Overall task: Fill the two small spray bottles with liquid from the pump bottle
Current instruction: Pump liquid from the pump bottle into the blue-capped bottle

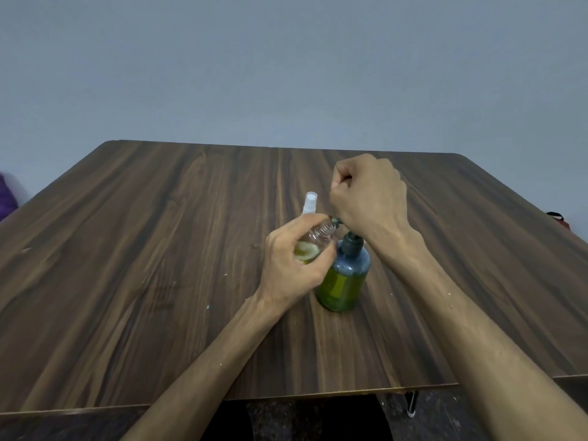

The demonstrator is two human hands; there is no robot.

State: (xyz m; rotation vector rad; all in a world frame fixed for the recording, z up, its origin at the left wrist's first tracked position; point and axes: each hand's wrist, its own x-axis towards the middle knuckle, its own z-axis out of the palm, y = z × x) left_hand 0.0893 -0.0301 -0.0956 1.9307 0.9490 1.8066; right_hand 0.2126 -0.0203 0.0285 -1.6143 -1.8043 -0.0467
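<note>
A dark blue-green pump bottle (pixel 345 281) with yellow-green liquid stands mid-table. My right hand (pixel 369 198) is a fist resting on its pump head, whose spout points left. My left hand (pixel 294 268) grips a small clear spray bottle (pixel 313 243), uncapped and tilted, its threaded neck against the spout. A little yellow-green liquid sits in it. Behind my left hand a second small spray bottle (pixel 310 203) stands upright with its white sprayer on; its body is mostly hidden.
The brown wood-grain table (pixel 143 249) reaches a grey wall at the back. Small crumbs dot its surface. A purple object (pixel 6 195) shows at the far left edge, a dark red one (pixel 558 218) at the far right.
</note>
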